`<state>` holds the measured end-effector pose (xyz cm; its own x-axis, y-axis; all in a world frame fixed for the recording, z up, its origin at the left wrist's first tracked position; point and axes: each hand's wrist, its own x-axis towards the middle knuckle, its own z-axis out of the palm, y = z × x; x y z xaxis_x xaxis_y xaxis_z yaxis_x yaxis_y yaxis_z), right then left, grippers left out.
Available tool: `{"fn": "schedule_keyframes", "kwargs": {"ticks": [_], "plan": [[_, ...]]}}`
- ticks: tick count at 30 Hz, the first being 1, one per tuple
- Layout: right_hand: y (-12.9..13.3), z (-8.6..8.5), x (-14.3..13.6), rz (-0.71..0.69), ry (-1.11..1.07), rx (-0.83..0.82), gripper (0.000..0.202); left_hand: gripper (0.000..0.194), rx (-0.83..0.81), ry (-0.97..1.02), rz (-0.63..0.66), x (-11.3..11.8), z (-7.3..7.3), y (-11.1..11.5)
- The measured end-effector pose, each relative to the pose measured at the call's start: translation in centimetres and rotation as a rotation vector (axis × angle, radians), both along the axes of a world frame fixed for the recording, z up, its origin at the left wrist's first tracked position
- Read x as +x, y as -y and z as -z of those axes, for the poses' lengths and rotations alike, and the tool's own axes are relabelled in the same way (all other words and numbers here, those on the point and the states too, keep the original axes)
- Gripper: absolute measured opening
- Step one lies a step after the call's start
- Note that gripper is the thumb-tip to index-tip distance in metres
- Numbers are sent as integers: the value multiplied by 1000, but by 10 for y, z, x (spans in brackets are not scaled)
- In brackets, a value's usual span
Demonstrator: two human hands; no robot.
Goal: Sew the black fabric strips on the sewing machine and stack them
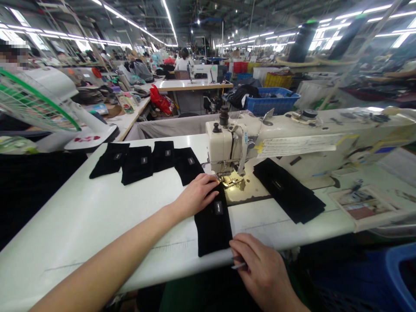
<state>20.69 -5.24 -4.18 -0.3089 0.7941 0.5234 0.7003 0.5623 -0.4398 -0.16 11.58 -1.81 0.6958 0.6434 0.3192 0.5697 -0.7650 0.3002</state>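
A black fabric piece with a small label (212,229) lies under the needle area of a white sewing machine (224,149) and reaches the table's front edge. My left hand (198,195) rests on its upper left part, fingers together near the presser foot; what they grip, if anything, is hidden. Beside the piece's lower right edge, my right hand (260,264) is closed around a small metal tool (238,264), its fingertips at the fabric's edge. Several labelled black pieces (137,164) lie in a row at the left, and a black stack (287,190) sits right of the needle.
A white fan (55,104) stands at the left beyond the table (130,229). Behind the machine are a blue basket (273,104) and another sewing table (191,86) with a person (183,60). A parts tray (365,203) is at the right; another blue basket (394,268) is below.
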Motion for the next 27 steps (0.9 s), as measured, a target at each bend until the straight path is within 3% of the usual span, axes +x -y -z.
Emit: {"fn": "schedule_keyframes", "kwargs": {"ticks": [27], "plan": [[-4, -7, -4, -23, 131, -37, 23, 30, 102, -146, -19, -1, -3, -3]]}}
